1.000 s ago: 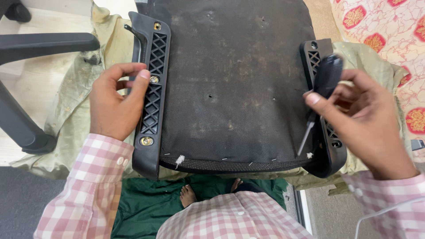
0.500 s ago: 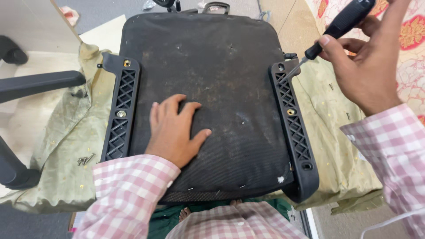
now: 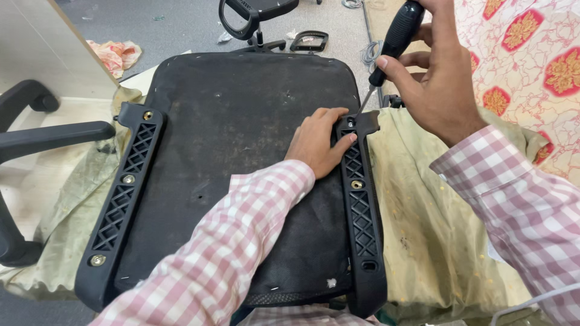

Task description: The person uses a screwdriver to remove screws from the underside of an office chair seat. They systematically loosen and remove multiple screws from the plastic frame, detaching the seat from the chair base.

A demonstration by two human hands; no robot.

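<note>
A black chair seat (image 3: 241, 139) is lying upside down on a pale green cloth (image 3: 423, 229); the cloth is spreading out past the seat's left and right edges. A black plastic bracket (image 3: 362, 223) with criss-cross holes is running along the right edge of the seat; another bracket (image 3: 121, 199) just like it is running along the left edge; shiny screws are sitting in both.

The left hand (image 3: 317, 142) is lying flat near the far right corner of the seat; its fingers are close together and the fingertips are pressing on the far end of the right bracket. The right hand (image 3: 432, 84) is holding a screwdriver (image 3: 389, 48) above that same end; the fingers and thumb are wrapping tight around the black handle; the thin metal tip is pointing down and touching the far end of the right bracket, just beside the left fingertips.

Both arms are wearing pink and white checked sleeves. A black armrest (image 3: 54, 136) is sitting well off the left edge of the seat; a red and cream patterned cloth (image 3: 531, 54) is lying off to the right.
</note>
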